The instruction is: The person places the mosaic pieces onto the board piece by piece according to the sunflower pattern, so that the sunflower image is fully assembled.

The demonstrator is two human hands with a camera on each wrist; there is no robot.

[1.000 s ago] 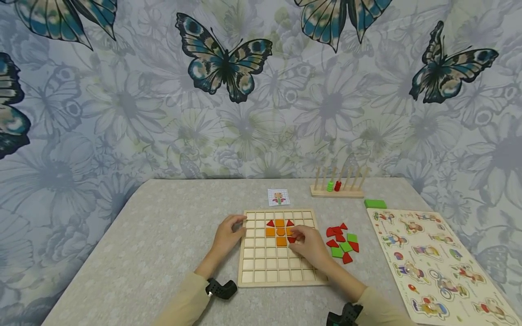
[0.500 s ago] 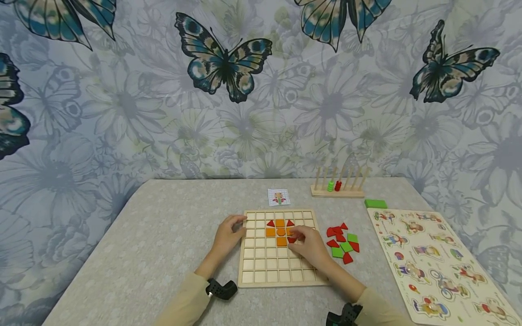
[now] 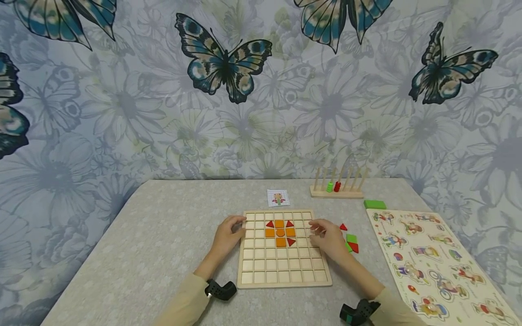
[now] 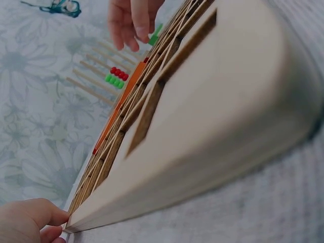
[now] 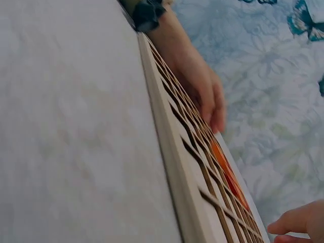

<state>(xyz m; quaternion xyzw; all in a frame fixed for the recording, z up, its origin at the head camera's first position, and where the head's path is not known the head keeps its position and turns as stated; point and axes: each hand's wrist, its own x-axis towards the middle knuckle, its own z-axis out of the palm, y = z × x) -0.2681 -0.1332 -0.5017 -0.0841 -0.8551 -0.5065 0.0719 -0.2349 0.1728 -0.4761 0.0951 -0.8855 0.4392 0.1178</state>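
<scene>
Wooden grid board (image 3: 284, 267) lying flat on the grey table (image 3: 155, 244) in the head view, with orange squares (image 3: 280, 232) and red triangles (image 3: 291, 241) set into its upper middle cells. Left hand (image 3: 228, 236) resting against the board's left edge, fingers curled over the rim near the top corner. Right hand (image 3: 328, 237) at the board's right edge, fingers loosely bent, nothing seen between them; cannot tell for sure whether empty. Loose red and green pieces (image 3: 351, 243) just beside that hand on the table, partly hidden by it. Small picture card (image 3: 278, 198) beyond the board, peg rack (image 3: 336, 189) with green and red beads farther back, green block (image 3: 375, 204) near it, animal puzzle (image 3: 432, 262) off to the right. Butterfly wall (image 3: 261, 86) behind. From the left wrist view, board (image 4: 202, 126) seen edge-on and blurred, left hand (image 4: 28, 220) with a fingertip touching its near corner, right hand (image 4: 132, 20) far across with fingers hanging loose, peg rack (image 4: 109, 78) beyond. From the right wrist view, board (image 5: 192, 167) again edge-on, orange squares (image 5: 228, 172) showing through the grid, left hand (image 5: 200, 86) lying on the far rim, right hand (image 5: 301, 225) in the lower corner with a finger stretched toward the board, apart from it.
</scene>
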